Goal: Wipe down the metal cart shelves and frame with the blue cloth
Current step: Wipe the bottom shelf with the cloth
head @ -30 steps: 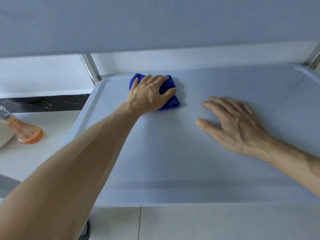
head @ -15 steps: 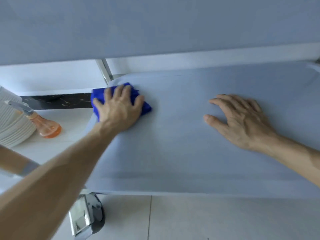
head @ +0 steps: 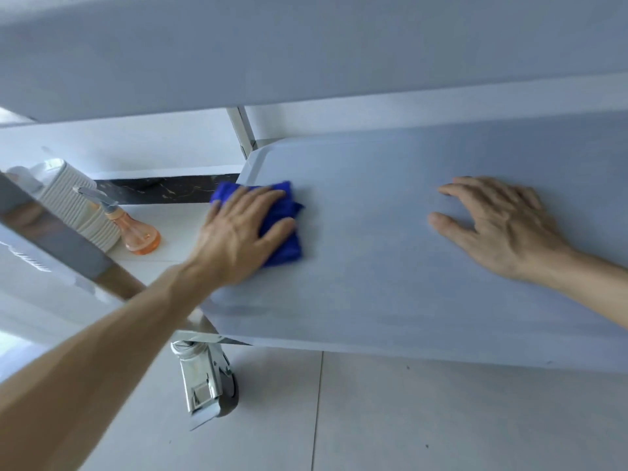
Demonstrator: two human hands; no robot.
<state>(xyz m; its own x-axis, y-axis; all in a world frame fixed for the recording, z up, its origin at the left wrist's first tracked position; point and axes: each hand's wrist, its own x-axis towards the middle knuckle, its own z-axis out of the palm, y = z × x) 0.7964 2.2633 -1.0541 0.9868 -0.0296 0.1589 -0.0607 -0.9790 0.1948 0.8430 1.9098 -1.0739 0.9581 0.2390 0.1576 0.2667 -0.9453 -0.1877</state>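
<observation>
Pressing blue cloth onto shelf

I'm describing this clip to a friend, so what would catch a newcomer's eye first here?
The bright blue cloth stands out, pressed flat under the left hand at the left edge of the grey shelf. The right hand lies spread on the shelf further right. Left of the cart, an orange bottle sits on the floor, with a caster below the shelf corner.

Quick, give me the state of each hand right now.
Left hand: open, fingers straight, pressing the folded blue cloth flat on the grey metal cart shelf.
Right hand: open, resting flat on the shelf, holding nothing.
</observation>
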